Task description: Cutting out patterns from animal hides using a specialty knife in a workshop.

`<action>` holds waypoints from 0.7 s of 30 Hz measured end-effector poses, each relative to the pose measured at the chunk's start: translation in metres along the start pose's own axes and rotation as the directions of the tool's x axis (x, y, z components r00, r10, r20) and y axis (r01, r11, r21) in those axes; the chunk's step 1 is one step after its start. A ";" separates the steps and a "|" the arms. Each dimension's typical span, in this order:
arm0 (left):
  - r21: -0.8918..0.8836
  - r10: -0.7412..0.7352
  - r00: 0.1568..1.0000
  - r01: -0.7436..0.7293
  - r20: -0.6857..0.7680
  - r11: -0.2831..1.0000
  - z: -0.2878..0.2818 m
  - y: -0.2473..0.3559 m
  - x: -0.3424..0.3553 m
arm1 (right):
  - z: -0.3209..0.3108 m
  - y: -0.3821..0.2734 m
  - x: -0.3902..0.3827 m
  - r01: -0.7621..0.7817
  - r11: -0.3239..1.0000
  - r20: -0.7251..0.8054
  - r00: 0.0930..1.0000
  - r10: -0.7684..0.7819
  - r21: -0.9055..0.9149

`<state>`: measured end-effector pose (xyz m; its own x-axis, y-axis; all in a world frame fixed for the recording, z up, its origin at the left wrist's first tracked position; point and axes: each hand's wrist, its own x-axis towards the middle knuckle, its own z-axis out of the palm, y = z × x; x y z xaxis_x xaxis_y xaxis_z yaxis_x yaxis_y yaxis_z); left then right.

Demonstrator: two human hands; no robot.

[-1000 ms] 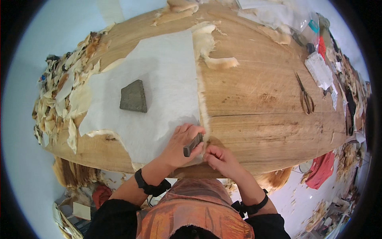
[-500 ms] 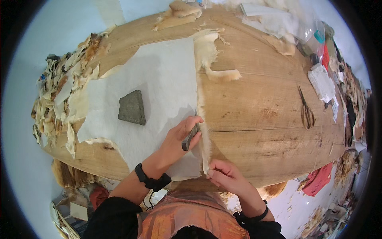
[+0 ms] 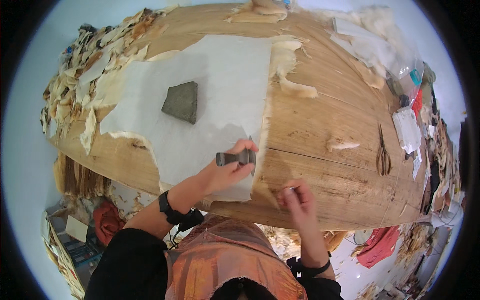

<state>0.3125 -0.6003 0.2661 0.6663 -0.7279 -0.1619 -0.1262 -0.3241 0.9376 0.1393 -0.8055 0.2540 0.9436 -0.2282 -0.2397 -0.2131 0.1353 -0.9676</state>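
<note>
The left hand point(image 3: 235, 167) grips a tool point(image 3: 227, 159) at the right edge of the hide point(image 3: 230, 75), seemingly weighted flat on the tabletop point(image 3: 325, 120) by the stone point(image 3: 181, 102); whether the curled right hand point(image 3: 300, 202) pinches anything, I cannot tell.

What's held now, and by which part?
Left hand grips a dark metal tool near its blade, the wide end left exposed. Right hand: fingers curled; can't tell if it holds anything.

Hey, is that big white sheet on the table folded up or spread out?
Spread out: the white sheet lies flat across the wooden table, its broad face showing and a grey block resting on it.
</note>
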 end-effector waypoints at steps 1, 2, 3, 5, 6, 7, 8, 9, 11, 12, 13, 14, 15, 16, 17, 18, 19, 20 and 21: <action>0.004 0.014 0.999 -0.014 0.050 1.000 0.003 -0.008 -0.010 | 0.012 -0.004 0.001 0.003 1.000 0.015 1.000 -0.003 -0.006; 0.002 0.015 0.999 -0.015 0.032 1.000 0.006 -0.013 -0.018 | 0.026 -0.012 0.003 0.265 0.904 0.046 0.963 -0.266 -0.334; 0.146 0.131 0.981 -0.151 0.143 0.978 0.011 -0.015 -0.028 | 0.039 -0.021 0.005 0.485 0.641 0.171 0.855 -0.489 -0.595; 0.190 0.172 0.906 -0.261 0.388 0.947 0.024 -0.015 -0.041 | 0.057 -0.034 0.009 0.559 0.581 0.313 0.823 -0.474 -0.591; 0.106 0.142 0.848 -0.225 0.511 0.969 0.031 -0.014 -0.042 | 0.068 -0.039 0.011 0.611 0.523 0.415 0.790 -0.450 -0.594; 0.110 0.144 0.860 -0.224 0.490 0.968 0.040 -0.018 -0.050 | 0.072 -0.035 0.017 0.655 0.552 0.477 0.755 -0.450 -0.516; 0.153 0.311 0.877 -0.387 0.367 0.909 0.049 -0.026 -0.059 | 0.076 -0.032 0.021 0.678 0.541 0.508 0.733 -0.452 -0.497; 0.223 0.475 0.845 -0.527 0.246 0.820 0.049 -0.032 -0.066 | 0.077 -0.029 0.023 0.642 0.579 0.481 0.764 -0.430 -0.503; 0.025 0.269 0.924 -0.286 0.273 0.958 0.025 -0.001 -0.078 | 0.075 -0.019 0.027 0.548 0.682 0.349 0.836 -0.424 -0.484; -0.171 0.065 0.929 -0.002 0.364 0.985 0.015 0.010 -0.087 | 0.074 -0.017 0.028 0.566 0.675 0.383 0.822 -0.422 -0.472; -0.200 0.227 0.960 -0.193 0.161 0.960 0.016 -0.006 -0.101 | 0.071 -0.016 0.029 0.295 0.913 0.170 0.952 -0.255 -0.282; -0.200 0.220 0.968 -0.193 0.123 0.961 0.008 -0.023 -0.113 | 0.067 -0.016 0.035 -0.004 1.000 0.012 1.000 0.004 -0.016; -0.023 0.218 0.976 -0.218 -0.028 0.976 -0.006 -0.036 -0.125 | 0.057 -0.011 0.049 -0.001 1.000 0.042 0.999 0.002 -0.025; 0.156 0.243 0.955 -0.218 -0.170 0.964 -0.020 -0.046 -0.134 | 0.044 -0.006 0.069 -0.007 0.900 0.229 0.968 -0.103 0.436; 0.177 0.111 0.931 -0.052 -0.347 0.983 -0.033 -0.056 -0.146 | 0.040 -0.004 0.084 -0.125 0.603 0.348 0.898 -0.268 0.788; 0.162 -0.025 0.854 0.128 -0.519 0.978 -0.045 -0.066 -0.161 | 0.064 -0.014 0.089 -0.150 0.605 0.377 0.887 -0.267 0.782; 0.187 -0.029 0.750 0.201 -0.660 0.962 -0.053 -0.071 -0.177 | 0.102 -0.033 0.088 -0.220 0.571 0.287 0.957 -0.029 0.791; 0.198 -0.021 0.625 0.279 -0.781 0.940 -0.058 -0.074 -0.187 | 0.124 -0.042 0.089 -0.279 0.527 0.189 0.957 0.218 0.803; 0.191 -0.025 0.606 0.288 -0.795 0.938 -0.059 -0.065 -0.188 | 0.121 -0.022 0.099 -0.341 0.624 0.385 0.920 0.069 0.703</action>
<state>0.2382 -0.4068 0.2541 0.9912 0.0478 0.1237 -0.0663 -0.6292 0.7744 0.2681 -0.7144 0.2607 0.9513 0.1704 -0.2569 -0.2764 0.8404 -0.4663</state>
